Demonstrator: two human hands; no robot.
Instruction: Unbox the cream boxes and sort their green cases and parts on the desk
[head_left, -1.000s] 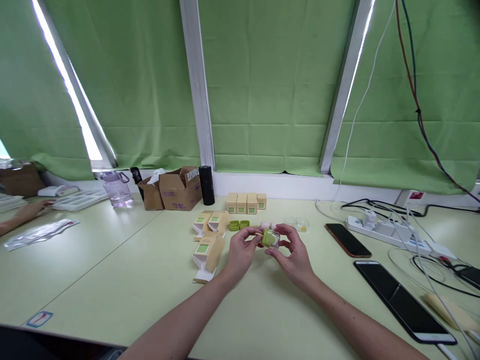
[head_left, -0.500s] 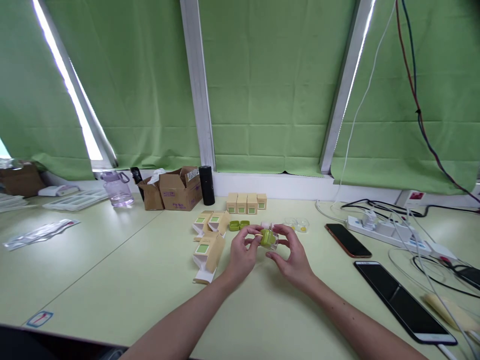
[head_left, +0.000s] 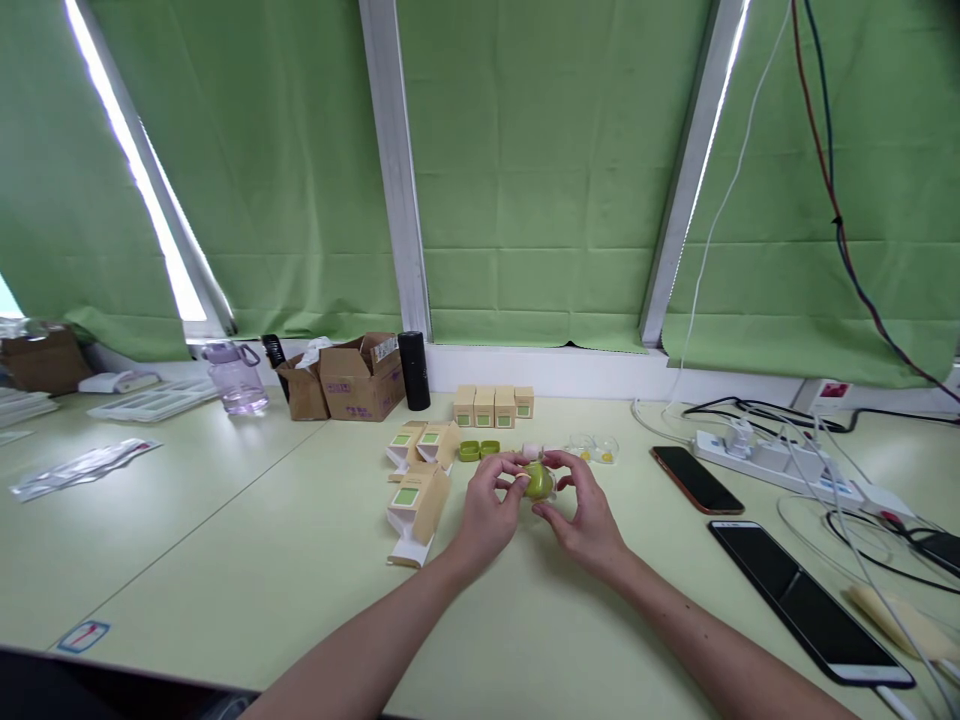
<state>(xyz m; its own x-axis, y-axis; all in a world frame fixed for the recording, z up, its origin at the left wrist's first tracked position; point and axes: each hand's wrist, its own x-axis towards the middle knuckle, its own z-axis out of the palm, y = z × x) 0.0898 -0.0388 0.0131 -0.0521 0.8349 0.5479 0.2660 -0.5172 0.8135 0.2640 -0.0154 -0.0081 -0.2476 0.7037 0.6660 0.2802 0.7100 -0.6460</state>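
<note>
The person's left hand [head_left: 486,512] and right hand [head_left: 590,512] meet just above the pale green worktop [head_left: 225,530], with a small green jar [head_left: 538,483] held between them. Both hands are curled, not fully closed. The left pinches the jar with thumb and fingertips from its 9 o'clock side, and the right cups it with bent fingers from 3 o'clock. The jar sits low, close to the worktop, but whether it touches the surface cannot be told.

At about 9 o'clock from the jar, just beside the left hand, lies an open kraft carton [head_left: 417,505] with a green label. Two more open cartons [head_left: 421,444] lie at 10 o'clock. A pair of green lids [head_left: 478,450] sits at 11 o'clock, and beyond them, near 12 o'clock, stands a row of four closed boxes [head_left: 492,405]. Small clear dishes [head_left: 594,447] lie at 1 o'clock.

A dark phone [head_left: 694,479] lies at 3 o'clock, well apart from the right hand, with a larger phone [head_left: 808,600] at 4 o'clock and a white power strip [head_left: 776,462] beyond them.
</note>
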